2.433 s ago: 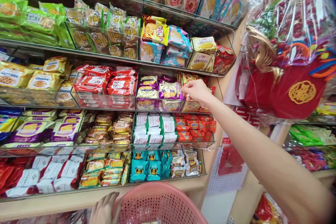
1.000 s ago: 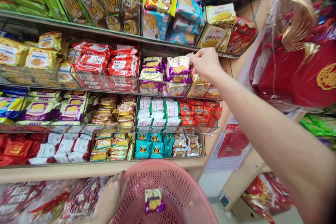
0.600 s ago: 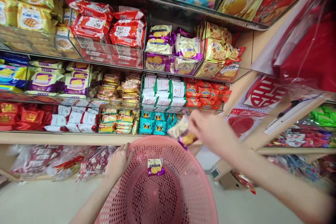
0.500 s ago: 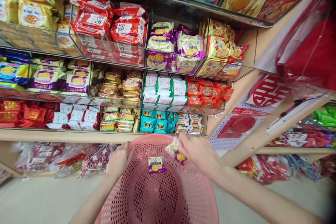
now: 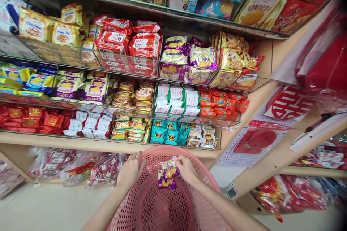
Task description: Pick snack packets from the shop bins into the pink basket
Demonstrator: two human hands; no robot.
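A round pink plastic basket (image 5: 127, 206) with a mesh of holes is below the shelf front. My left hand (image 5: 130, 170) is closed over its upper left rim, with the thumb on the inner side. Between the thumb and fingers of my right hand (image 5: 187, 169), the corner of a cream-and-purple biscuit packet (image 5: 169, 167) is pinched, inside the basket. A second biscuit packet (image 5: 166, 184) of the same kind lies just below it, partly covered by the first. More of these packets (image 5: 202, 57) are stacked in a shelf compartment above.
Clear dividers split the shelves into compartments of wrapped snacks: red packets (image 5: 143, 43), white-and-green packets (image 5: 176, 98), orange packets (image 5: 222, 103) and teal packets (image 5: 165, 134). Plastic bags of goods (image 5: 56, 164) sit under the bottom shelf. A wooden post (image 5: 252, 166) stands at the right.
My right hand has moved left and slightly down, bringing its biscuit packet over the one in the basket. My left hand stays on the rim. The view has shifted, showing more of the upper shelf.
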